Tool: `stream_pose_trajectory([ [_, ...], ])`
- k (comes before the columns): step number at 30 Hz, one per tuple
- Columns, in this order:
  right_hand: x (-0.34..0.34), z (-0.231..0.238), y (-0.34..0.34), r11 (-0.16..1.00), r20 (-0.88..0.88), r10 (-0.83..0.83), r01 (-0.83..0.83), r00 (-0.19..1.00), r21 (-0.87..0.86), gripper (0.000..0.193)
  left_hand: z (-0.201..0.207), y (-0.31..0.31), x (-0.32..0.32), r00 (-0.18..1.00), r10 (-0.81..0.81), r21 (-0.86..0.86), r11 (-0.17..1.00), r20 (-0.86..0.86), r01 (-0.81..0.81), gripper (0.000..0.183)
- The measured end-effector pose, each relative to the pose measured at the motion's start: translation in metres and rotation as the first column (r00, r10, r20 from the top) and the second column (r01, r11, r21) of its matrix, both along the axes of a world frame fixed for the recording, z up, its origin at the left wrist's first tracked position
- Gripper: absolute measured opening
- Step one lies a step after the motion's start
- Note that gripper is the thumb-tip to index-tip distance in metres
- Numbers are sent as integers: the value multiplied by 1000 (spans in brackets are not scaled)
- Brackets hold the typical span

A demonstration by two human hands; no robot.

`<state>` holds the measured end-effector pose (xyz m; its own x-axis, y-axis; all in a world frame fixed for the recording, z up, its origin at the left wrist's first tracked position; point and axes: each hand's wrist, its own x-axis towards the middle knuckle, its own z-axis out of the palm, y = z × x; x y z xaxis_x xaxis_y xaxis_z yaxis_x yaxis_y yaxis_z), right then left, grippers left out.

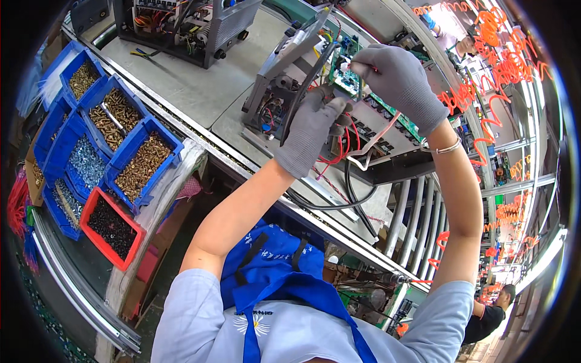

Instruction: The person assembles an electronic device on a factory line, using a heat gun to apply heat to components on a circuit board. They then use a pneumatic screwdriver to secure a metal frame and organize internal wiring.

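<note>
Both of my hands wear grey knit gloves and are over an opened machine chassis point(284, 75) on the bench. My left hand point(310, 130) is closed at the lower edge of a small green circuit board point(346, 80), its thumb and fingers curled there. My right hand point(396, 81) is pinched over the board's upper right side, beside small white connectors. What its fingertips hold is too small to make out. Below my left hand, thin red wires point(345, 148) and a white wire point(360, 162) hang out of the chassis. A black cable point(302, 100) bends past my left fingers.
A second opened chassis point(187, 27) stands farther left on the bench. Blue bins point(142, 160) of screws and a red bin point(112, 227) of black fasteners are at left. Metal rollers point(411, 212) lie right of the bench. Orange coiled hoses point(490, 36) hang at right, with another person point(493, 314) below.
</note>
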<state>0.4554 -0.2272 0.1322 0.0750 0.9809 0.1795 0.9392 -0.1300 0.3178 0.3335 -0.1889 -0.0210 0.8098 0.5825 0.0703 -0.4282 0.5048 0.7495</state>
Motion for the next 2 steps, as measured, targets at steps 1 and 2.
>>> stream_pose_trajectory([
  [1,-1,0,4,999,24,-23,24,999,-28,22,4,3,-1,1000,2,24,1000,-15,-1,31],
  [2,-2,1,9,997,50,-47,50,998,-55,21,6,7,-2,999,-26,34,999,-28,27,36],
])
